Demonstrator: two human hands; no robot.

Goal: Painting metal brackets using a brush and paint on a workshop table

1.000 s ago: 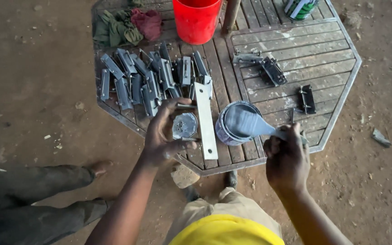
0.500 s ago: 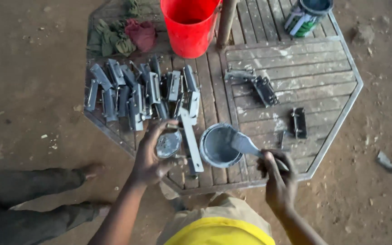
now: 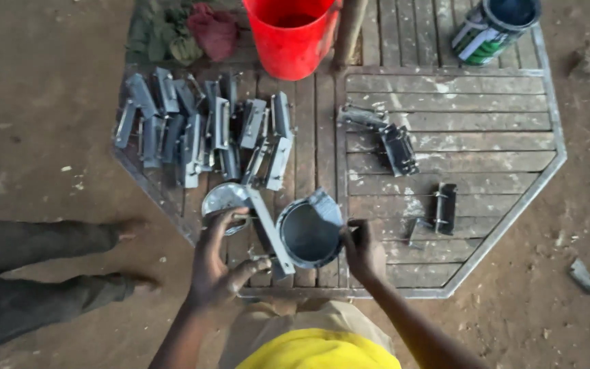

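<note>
My left hand [image 3: 218, 263] reaches onto the near edge of an octagonal wooden slat table [image 3: 493, 147], fingers curled around a long grey-painted metal bracket [image 3: 270, 229] beside a round tin lid [image 3: 222, 199]. My right hand [image 3: 363, 251] grips a paintbrush whose grey bristles [image 3: 324, 205] rest on the rim of a small open tin of grey paint [image 3: 306, 236]. The brush handle is mostly hidden by my fingers.
Several grey-painted brackets [image 3: 203, 130] lie in a heap at the table's left. Darker unpainted brackets [image 3: 399, 148] [image 3: 445, 207] lie right of centre. A red bucket [image 3: 293, 33], crumpled rags [image 3: 192, 31] and a green-and-white paint can [image 3: 494, 27] stand at the back. Another person's feet [image 3: 128, 229] are at left.
The view has moved closer to the table. My left hand has shifted off the round lid toward the long bracket. My right hand has brought the brush to the tin's rim.
</note>
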